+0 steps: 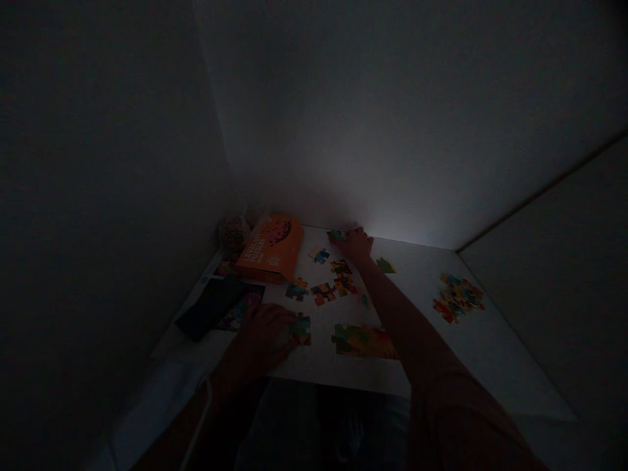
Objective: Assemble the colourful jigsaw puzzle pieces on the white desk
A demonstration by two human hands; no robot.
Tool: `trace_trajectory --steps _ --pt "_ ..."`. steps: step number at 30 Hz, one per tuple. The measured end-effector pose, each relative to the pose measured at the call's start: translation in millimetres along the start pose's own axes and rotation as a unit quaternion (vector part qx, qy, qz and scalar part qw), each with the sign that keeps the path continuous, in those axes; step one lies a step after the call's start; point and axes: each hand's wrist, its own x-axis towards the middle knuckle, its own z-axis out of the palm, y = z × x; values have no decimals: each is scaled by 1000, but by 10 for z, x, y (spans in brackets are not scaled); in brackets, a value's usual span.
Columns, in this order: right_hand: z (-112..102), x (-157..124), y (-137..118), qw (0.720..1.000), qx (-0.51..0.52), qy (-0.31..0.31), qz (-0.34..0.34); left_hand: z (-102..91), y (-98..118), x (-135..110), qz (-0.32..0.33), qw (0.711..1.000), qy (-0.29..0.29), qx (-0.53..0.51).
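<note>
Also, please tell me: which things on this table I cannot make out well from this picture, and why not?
Head view, all dim:
- Orange box: its printing is too dark and small to read.
- Small puzzle piece: the right hand partly covers it.
- Joined puzzle pieces: the left hand hides their near edge.
- Dark flat object: too dim to identify; it hides part of a printed picture.
- Clear bag: contents too dim; the box hides part of it.

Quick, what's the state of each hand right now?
Left hand: against multicoloured cardboard jigsaw pieces; grip unclear.
Right hand: on a small teal cardboard jigsaw piece; grip unclear.
</note>
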Motion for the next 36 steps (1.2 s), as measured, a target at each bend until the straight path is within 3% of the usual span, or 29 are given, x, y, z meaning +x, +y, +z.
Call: trace_trajectory --steps 5,11,15,18,23,28,31,36 --pt "36 101 -203 998 -3 -30 64 113 -39 -19 4 1000 5 4" --pt "-86 8 -262 998 40 -38 31 65 22 0 4 998 30 -53" --pt "-276 -194 -217 997 73 -38 -7 -7 60 30 2 999 20 -26" --pt "-454 -564 -149 989 131 -38 -61 -106 120 52 -10 1000 4 -20" --pt "-711 -1581 -51 967 193 -68 -154 -296 241 75 10 1000 -28 7" --pt "-711 -2425 11 952 163 -111 -234 -312 240 91 10 997 -72 -12" --pt "-626 -2662 8 946 116 -125 -277 -257 180 102 -5 996 -81 -30" --pt "-589 -2768 -66 934 19 -138 -328 -205 126 109 13 996 -76 -40"
